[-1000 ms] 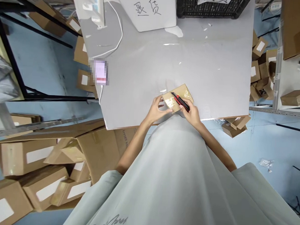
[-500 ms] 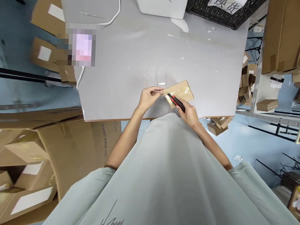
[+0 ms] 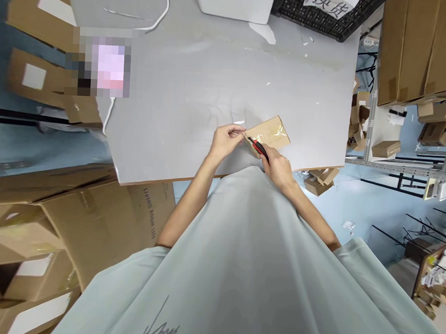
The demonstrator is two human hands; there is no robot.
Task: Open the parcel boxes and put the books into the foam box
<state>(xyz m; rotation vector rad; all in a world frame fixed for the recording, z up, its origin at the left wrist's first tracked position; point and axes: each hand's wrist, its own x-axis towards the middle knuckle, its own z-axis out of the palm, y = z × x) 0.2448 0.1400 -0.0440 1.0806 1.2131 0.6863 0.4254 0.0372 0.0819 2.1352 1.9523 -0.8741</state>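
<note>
Left hand [image 3: 226, 139] pinches small box [image 3: 271, 131]; right hand [image 3: 279, 168] grips red-black cutter [image 3: 260, 148]

The right hand [image 3: 279, 168] partly hides the cutter [image 3: 260, 148]; the white bin [image 3: 235, 6] is cropped.

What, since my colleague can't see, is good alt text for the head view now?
A person's right hand holds a red and black box cutter at the left end of a taped cardboard box, with the left hand at that end. The box is near the front edge of a grey table; a white bin and black crate stand farther back.
</note>
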